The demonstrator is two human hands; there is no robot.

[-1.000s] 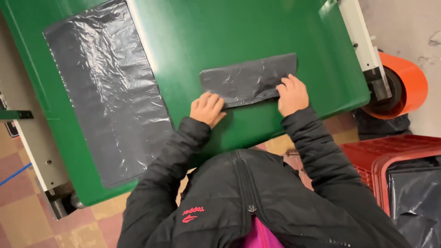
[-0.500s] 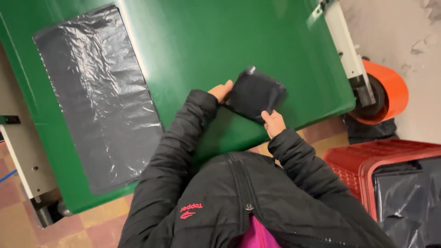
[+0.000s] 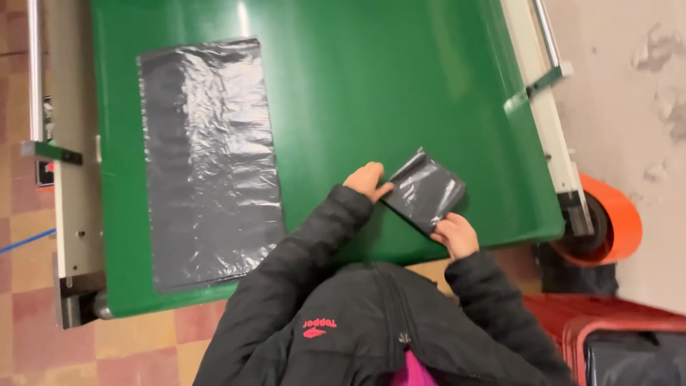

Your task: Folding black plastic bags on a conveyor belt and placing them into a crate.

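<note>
One black bag (image 3: 426,191) is already folded into a small square near the front right corner of the green desk (image 3: 400,78). The left hand (image 3: 367,180) and right hand (image 3: 453,233) pinch its ends with closed fingers. Another flat bag (image 3: 207,157) lies unfolded on the left side.

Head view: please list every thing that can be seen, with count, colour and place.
Folded bag: one, black, held over the belt's near right part.
Flat bag: one, black, spread on the belt's left part.
Belt: one, green, centre.
Roll: one, orange, right of the belt.
Crate: one, red, bottom right, with black plastic inside.
Floor: red and tan tiles, left.
Jacket: one, black, bottom centre.
Left hand: on the folded bag's left edge.
Right hand: on its near corner.
</note>
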